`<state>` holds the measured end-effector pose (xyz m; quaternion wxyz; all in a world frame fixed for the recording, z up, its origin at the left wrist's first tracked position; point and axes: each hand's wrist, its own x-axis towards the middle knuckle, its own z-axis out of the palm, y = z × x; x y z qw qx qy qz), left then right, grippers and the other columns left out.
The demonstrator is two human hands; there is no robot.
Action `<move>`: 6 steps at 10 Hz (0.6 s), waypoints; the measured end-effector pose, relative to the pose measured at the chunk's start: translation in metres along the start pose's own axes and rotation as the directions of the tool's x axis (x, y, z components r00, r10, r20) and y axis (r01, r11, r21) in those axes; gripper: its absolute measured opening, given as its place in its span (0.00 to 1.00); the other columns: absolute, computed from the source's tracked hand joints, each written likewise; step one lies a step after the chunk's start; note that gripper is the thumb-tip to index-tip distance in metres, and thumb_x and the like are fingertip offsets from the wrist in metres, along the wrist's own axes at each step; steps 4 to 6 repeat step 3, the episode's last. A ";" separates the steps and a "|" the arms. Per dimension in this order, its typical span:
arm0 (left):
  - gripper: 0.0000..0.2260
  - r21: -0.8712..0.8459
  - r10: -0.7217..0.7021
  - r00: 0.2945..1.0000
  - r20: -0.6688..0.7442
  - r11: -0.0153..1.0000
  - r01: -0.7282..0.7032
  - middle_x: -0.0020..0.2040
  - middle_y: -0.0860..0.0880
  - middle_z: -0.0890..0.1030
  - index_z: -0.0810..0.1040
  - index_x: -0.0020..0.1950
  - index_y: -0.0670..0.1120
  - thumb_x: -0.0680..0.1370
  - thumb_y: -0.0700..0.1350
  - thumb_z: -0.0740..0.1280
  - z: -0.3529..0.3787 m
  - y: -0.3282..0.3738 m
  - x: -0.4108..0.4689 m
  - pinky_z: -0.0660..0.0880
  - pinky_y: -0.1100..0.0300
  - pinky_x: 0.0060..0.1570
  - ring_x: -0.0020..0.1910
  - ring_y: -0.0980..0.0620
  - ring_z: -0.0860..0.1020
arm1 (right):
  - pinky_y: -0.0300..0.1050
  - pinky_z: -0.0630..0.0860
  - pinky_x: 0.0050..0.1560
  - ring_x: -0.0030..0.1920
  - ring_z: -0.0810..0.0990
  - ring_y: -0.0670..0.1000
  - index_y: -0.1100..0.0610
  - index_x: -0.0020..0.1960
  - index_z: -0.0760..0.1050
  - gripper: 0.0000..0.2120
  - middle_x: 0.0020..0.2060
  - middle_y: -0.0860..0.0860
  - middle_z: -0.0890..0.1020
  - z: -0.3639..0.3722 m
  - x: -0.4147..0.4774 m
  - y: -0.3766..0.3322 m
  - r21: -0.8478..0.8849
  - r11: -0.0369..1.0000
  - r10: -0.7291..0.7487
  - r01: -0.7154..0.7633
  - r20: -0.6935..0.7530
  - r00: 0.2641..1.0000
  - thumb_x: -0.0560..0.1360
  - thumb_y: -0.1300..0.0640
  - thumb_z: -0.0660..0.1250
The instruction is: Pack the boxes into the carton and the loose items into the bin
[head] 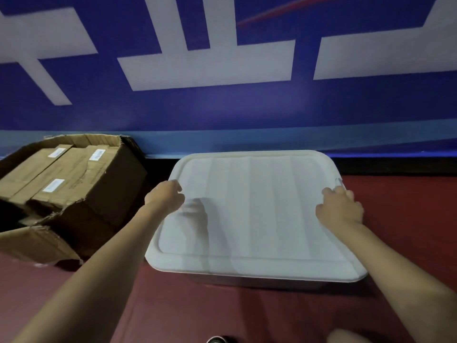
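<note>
Left hand (164, 197) and right hand (339, 209) grip opposite edges of the white rectangular plastic lid (257, 209). Adjacent torn brown cardboard carton (103, 194) holds labelled brown boxes (49, 174).

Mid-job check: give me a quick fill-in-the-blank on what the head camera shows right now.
1. The left hand and right hand grip the ____ of the bin.
2. The carton stands to the bin's ____.
3. The boxes inside it bear white ____.
Missing: lid; left; labels.
</note>
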<state>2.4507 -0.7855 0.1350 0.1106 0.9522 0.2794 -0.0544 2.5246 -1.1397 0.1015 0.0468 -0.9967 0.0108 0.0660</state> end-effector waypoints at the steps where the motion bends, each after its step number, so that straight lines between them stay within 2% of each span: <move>1: 0.09 -0.147 0.108 0.994 0.004 0.983 -0.106 0.51 0.48 0.78 0.79 0.54 0.47 0.76 0.42 0.62 -0.050 0.033 0.000 0.73 0.57 0.51 0.51 0.48 0.77 | 0.49 0.68 0.61 0.60 0.75 0.55 0.54 0.57 0.77 0.14 0.56 0.52 0.80 -0.040 -0.002 -0.024 0.157 0.983 -0.110 0.092 0.111 0.988 0.76 0.56 0.57; 2: 0.05 -0.236 0.235 0.972 0.030 0.946 -0.221 0.44 0.48 0.79 0.78 0.47 0.47 0.76 0.41 0.63 -0.113 0.067 -0.009 0.71 0.60 0.44 0.41 0.50 0.76 | 0.46 0.74 0.50 0.42 0.80 0.53 0.55 0.49 0.79 0.10 0.46 0.51 0.83 -0.097 -0.003 -0.048 0.324 0.935 -0.245 0.143 0.299 0.922 0.75 0.56 0.59; 3: 0.07 -0.204 0.308 0.947 0.087 0.936 -0.286 0.40 0.51 0.80 0.80 0.49 0.45 0.76 0.41 0.63 -0.180 0.098 -0.022 0.71 0.61 0.44 0.40 0.51 0.76 | 0.43 0.76 0.45 0.33 0.78 0.49 0.55 0.45 0.79 0.08 0.39 0.49 0.83 -0.164 -0.002 -0.069 0.424 0.889 -0.353 0.170 0.400 0.846 0.74 0.56 0.61; 6: 0.07 -0.204 0.308 0.947 0.087 0.936 -0.286 0.40 0.51 0.80 0.80 0.49 0.45 0.76 0.41 0.63 -0.180 0.098 -0.022 0.71 0.61 0.44 0.40 0.51 0.76 | 0.43 0.76 0.45 0.33 0.78 0.49 0.55 0.45 0.79 0.08 0.39 0.49 0.83 -0.164 -0.002 -0.069 0.424 0.889 -0.353 0.170 0.400 0.846 0.74 0.56 0.61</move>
